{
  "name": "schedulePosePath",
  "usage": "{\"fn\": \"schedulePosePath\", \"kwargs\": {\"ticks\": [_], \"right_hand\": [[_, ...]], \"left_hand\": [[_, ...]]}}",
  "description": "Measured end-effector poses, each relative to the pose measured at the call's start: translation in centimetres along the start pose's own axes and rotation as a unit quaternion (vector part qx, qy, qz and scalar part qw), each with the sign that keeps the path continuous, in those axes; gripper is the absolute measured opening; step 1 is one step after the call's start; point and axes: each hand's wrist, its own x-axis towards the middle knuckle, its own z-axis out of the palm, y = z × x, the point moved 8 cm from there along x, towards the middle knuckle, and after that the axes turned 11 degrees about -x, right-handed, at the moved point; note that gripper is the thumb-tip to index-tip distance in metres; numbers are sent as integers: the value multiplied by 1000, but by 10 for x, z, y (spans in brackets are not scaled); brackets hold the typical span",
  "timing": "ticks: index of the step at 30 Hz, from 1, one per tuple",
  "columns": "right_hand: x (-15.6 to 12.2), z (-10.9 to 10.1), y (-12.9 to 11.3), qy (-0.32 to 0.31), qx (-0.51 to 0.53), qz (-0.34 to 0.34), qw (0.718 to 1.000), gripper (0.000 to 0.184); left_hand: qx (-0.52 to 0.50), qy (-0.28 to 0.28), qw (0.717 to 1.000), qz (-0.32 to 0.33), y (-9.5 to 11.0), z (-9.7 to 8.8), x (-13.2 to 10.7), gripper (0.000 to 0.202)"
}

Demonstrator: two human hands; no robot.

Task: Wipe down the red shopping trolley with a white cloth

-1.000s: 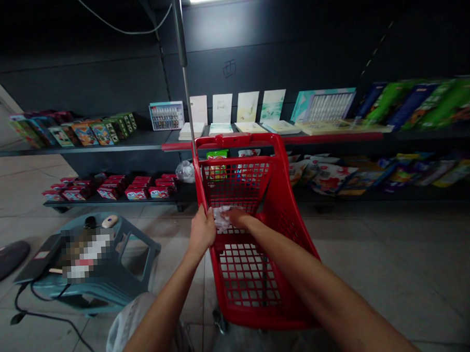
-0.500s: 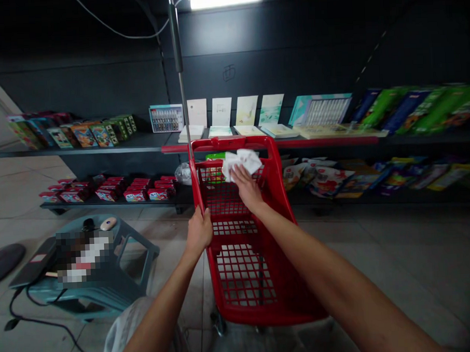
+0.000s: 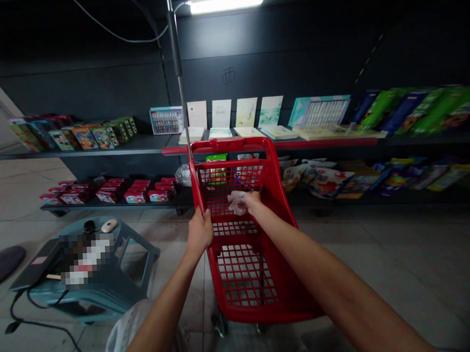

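My left hand (image 3: 199, 232) grips the near left side of a red plastic shopping cart (image 3: 229, 143), whose mesh basket stands in front of me on castors. My right hand (image 3: 252, 200) reaches over the basket, holding a crumpled whitish piece of cloth or tissue (image 3: 236, 203). That soft bundle hangs inside the basket, a little above the mesh floor and apart from the walls. A green packet (image 3: 216, 166) shows beyond the cart's far mesh wall, on the lower shelf.
Two dark shelf tiers (image 3: 272, 145) with boxes, books and bagged goods run along the wall ahead. A metal pole (image 3: 175, 49) rises from the cart. At left, a teal plastic stool (image 3: 139, 258) bears a mouse, a dark laptop-like item and a pixelated object. A cable (image 3: 35, 324) trails across the tiled floor.
My right hand has dropped lower and closer to me with the whitish bundle, from up near the cart's far rim. My left hand stays on the cart.
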Motion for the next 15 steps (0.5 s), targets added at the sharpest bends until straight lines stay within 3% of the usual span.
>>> {"fn": "schedulePosePath", "kwargs": {"ticks": [3,5,7,8,10,15], "right_hand": [[10,-49,-32,148,5,-4,989,52],[2,-84,-64,272,-25,-93,957,64],[-11,-98,-90,336,-102,-206,914,74],[-16,-95,-95,331,-152,-248,898,78],[-20,-77,-83,288,-253,-274,882,83],[-16,-4,30,74,-401,-96,908,78]], "left_hand": [[-2,2,1000,5,0,-1,1,39],[0,3,1000,6,-1,-1,1,39],[3,1,1000,6,-2,-1,1,38],[3,1,1000,7,-2,0,1,38],[2,-1,1000,10,-3,0,2,39],[-4,-3,1000,2,-2,0,1,37]]}}
